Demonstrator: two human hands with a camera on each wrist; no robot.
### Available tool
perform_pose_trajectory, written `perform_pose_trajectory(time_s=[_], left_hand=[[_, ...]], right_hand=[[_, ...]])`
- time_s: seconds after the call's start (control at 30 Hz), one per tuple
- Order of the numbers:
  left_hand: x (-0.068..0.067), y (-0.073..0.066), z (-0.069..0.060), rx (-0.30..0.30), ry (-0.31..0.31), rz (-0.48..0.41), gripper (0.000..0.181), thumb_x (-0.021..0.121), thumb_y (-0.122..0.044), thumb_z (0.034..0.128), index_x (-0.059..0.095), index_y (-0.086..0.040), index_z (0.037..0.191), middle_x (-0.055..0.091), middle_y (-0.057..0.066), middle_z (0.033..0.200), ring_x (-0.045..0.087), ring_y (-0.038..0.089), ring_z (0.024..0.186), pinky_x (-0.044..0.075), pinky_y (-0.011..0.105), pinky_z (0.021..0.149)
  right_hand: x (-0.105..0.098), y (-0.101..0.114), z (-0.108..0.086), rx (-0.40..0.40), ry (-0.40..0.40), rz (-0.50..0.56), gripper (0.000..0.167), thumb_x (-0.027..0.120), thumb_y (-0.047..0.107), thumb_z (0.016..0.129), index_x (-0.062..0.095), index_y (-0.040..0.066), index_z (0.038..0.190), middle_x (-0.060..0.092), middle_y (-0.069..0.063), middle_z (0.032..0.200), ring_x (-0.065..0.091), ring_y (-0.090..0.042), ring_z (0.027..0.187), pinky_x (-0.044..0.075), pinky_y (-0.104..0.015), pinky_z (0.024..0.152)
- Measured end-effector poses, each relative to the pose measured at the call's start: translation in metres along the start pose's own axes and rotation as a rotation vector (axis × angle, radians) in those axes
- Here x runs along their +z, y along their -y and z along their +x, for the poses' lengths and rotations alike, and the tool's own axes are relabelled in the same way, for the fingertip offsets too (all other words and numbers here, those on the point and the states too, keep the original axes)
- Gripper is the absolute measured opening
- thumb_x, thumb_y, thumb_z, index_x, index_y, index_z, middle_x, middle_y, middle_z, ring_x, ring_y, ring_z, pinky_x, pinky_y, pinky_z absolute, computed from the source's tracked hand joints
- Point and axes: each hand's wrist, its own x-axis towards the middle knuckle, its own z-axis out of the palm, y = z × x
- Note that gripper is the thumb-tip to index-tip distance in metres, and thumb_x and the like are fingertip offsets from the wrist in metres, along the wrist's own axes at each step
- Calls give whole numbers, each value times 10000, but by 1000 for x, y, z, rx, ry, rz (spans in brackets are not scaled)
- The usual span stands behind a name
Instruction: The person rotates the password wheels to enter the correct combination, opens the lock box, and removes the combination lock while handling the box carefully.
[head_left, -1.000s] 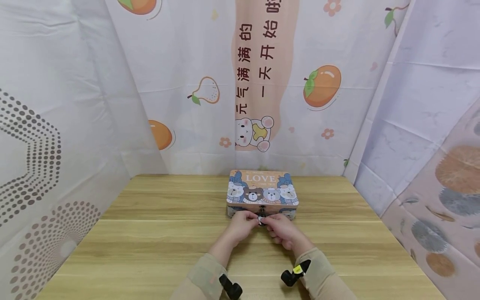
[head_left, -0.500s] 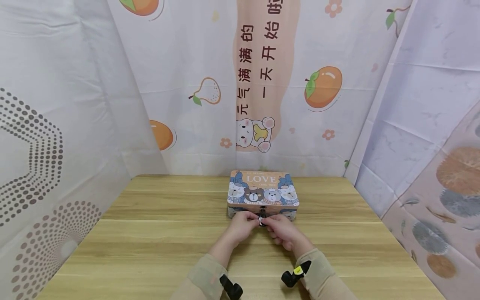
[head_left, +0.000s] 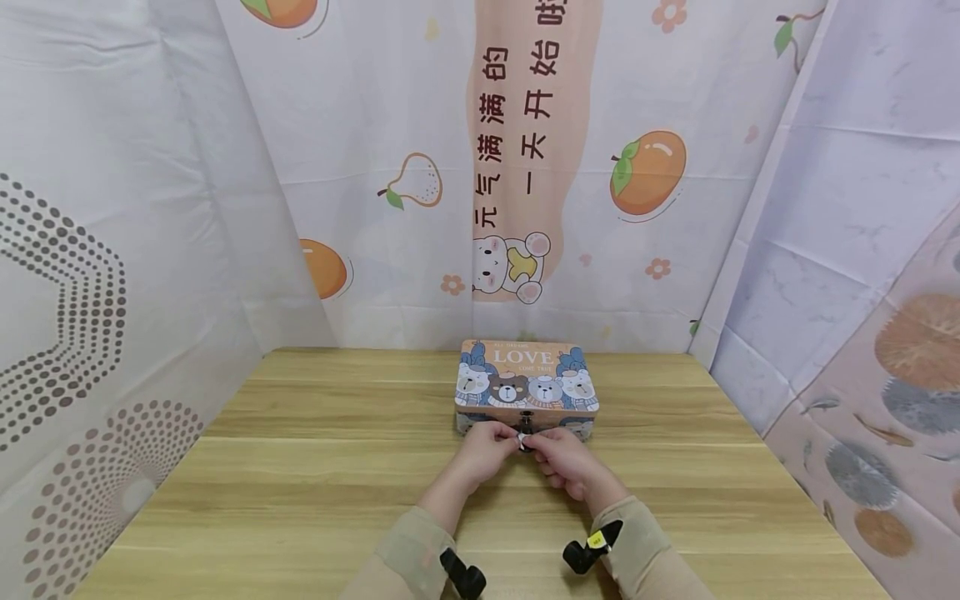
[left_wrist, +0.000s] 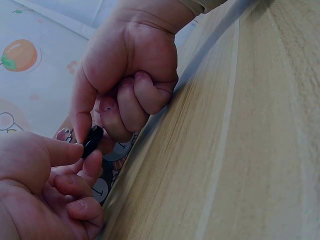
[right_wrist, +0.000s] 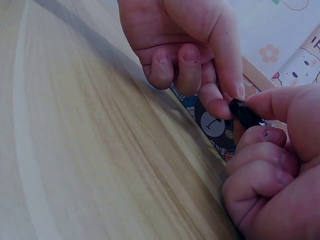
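A tin box (head_left: 527, 383) with a bear print and the word LOVE lies with its lid down, a dark latch (head_left: 527, 422) on its front. At the latch, both hands pinch a small black piece (left_wrist: 93, 141) with shiny metal beside it. The left hand (head_left: 482, 454) holds it from the left, thumb and forefinger together. From the right, the right hand (head_left: 567, 460) pinches it, other fingers curled in. In the right wrist view the black piece (right_wrist: 245, 113) lies between the fingertips of the left hand (right_wrist: 187, 45) and right hand (right_wrist: 285, 170). Fingers partly hide the box front.
The wooden table (head_left: 315, 467) extends around the box. Behind it hangs a printed curtain (head_left: 360, 275), and more cloth (head_left: 795, 275) hangs on the right. A black device is strapped at each wrist, over beige sleeves (head_left: 637, 533).
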Motion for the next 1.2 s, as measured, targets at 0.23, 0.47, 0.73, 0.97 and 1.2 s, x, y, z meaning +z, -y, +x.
perform_pose_trajectory(time_s=[0.23, 0.47, 0.73, 0.97, 1.2], left_hand=[[0, 1, 1, -7, -3, -3, 93, 661, -63, 948, 714, 12, 959, 693, 44, 843, 547, 154, 784, 426, 303, 676], [1, 3, 3, -12, 1, 4, 81, 659, -57, 952, 710, 5, 960, 694, 45, 847, 555, 157, 785, 435, 309, 678], [1, 5, 4, -14, 5, 4, 82, 659, -57, 954, 712, 5, 964, 695, 38, 846, 570, 156, 797, 450, 308, 690], [0, 5, 4, -47, 14, -7, 111, 659, -105, 972, 715, -13, 996, 700, 29, 876, 554, 156, 762, 439, 293, 658], [0, 4, 3, -47, 2, 19, 113, 675, -106, 957, 715, -13, 1009, 689, 14, 877, 560, 159, 762, 454, 301, 660]], right_hand=[[1, 1, 0, 5, -13, -4, 259, 595, 237, 990, 576, 34, 830, 361, 44, 592, 262, -75, 450, 236, -211, 404], [1, 1, 0, 13, -22, -9, 262, 598, 246, 988, 573, 38, 830, 369, 40, 600, 270, -77, 450, 240, -211, 404], [0, 0, 1, 12, -18, -19, 272, 602, 258, 989, 585, 31, 839, 370, 41, 600, 273, -77, 452, 243, -213, 407], [-4, -1, 1, 2, -19, -24, 263, 621, 241, 988, 607, 9, 865, 357, 39, 593, 267, -87, 459, 247, -223, 412], [-11, 0, 2, 7, -45, 7, 285, 624, 258, 990, 572, 32, 825, 329, 41, 592, 251, -88, 466, 238, -226, 420]])
